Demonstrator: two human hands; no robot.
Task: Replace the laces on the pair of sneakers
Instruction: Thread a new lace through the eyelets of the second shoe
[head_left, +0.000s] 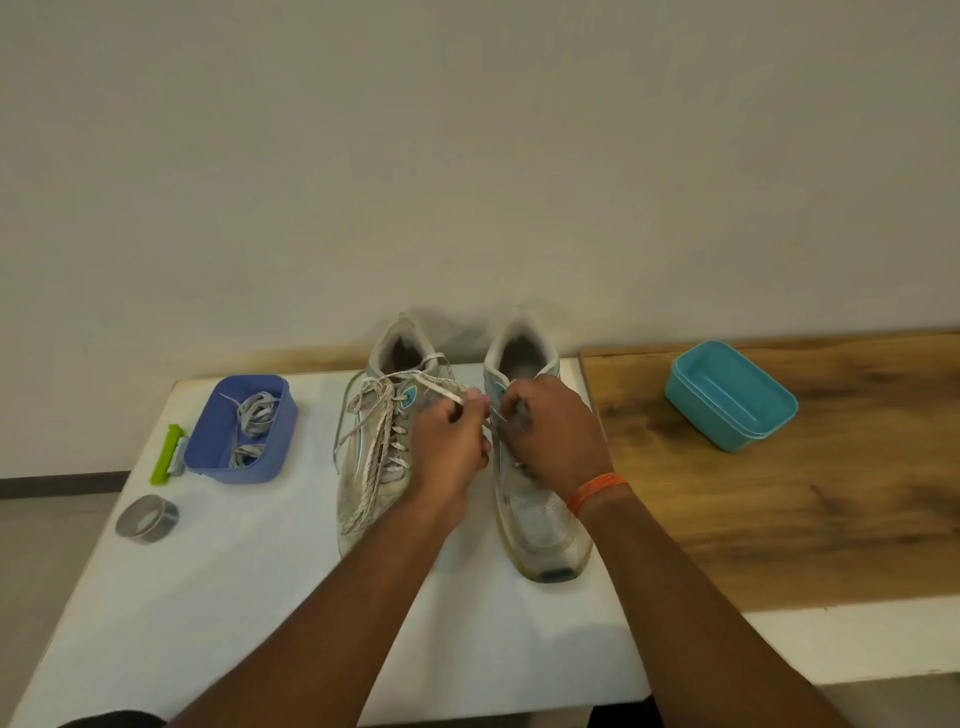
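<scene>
Both hands work at the upper eyelets of the right sneaker (535, 499): the left hand (452, 441) has its fingers curled, pinching a strand of lace (441, 391) that runs back toward the left sneaker (374, 457), and the right hand (556, 431) is curled over the tongue, apparently pinching a thin lace end. The likely trouble is a tangle, since the strand in the left hand seems to cross between the two shoes; a pull could drag the left sneaker or tighten the wrong lace. A frayed tip could also miss its eyelet. Both sneakers stand side by side on the white counter (234, 597), toes toward the person. The hands hide the right sneaker's eyelets, so how far it is laced cannot be told, nor which lace the left hand really holds. Off to the left, a blue tub (208, 447) holds more laces, beside a green tool (166, 454) and a tape roll (147, 519); a teal container (691, 400) sits well apart on the right.
</scene>
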